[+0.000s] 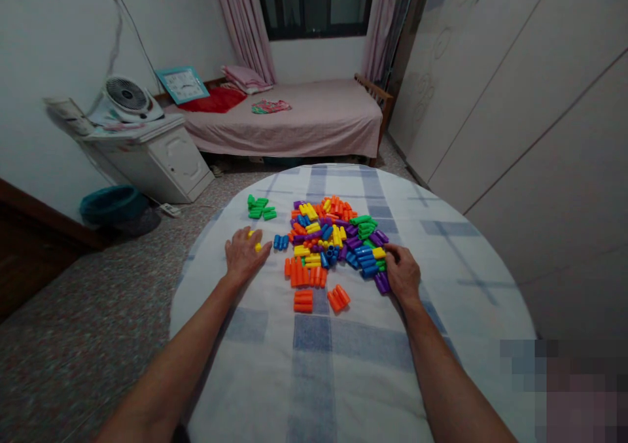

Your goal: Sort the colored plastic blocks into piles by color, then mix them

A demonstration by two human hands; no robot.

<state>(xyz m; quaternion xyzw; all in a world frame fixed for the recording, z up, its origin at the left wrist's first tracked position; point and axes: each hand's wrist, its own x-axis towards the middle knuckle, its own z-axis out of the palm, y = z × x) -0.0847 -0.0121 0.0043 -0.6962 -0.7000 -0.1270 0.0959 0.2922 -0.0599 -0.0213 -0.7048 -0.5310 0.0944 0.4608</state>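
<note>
My left hand point(245, 254) rests low over the tablecloth on the left, its fingers and thumb apart. Small yellow plastic blocks point(258, 247) peek out between the thumb and fingers, partly covered by the hand. Just right of the thumb lie blue blocks point(281, 242). At the right edge of a mixed pile of bullet-shaped toy blocks point(314, 235), my right hand point(404, 274) has its fingers curled in on the end of a yellow block point(379, 252). Blue blocks point(366, 260) and purple blocks point(382, 283) lie around those fingertips, which are partly hidden.
Green blocks point(261, 208) form a separate group at the back left. Orange blocks point(303, 301) lie in front of the pile. The round table point(314, 364) has a checked cloth. Beyond stand a bed point(324, 116), a white cabinet point(171, 161) with a fan point(128, 96), and a wardrobe point(515, 103).
</note>
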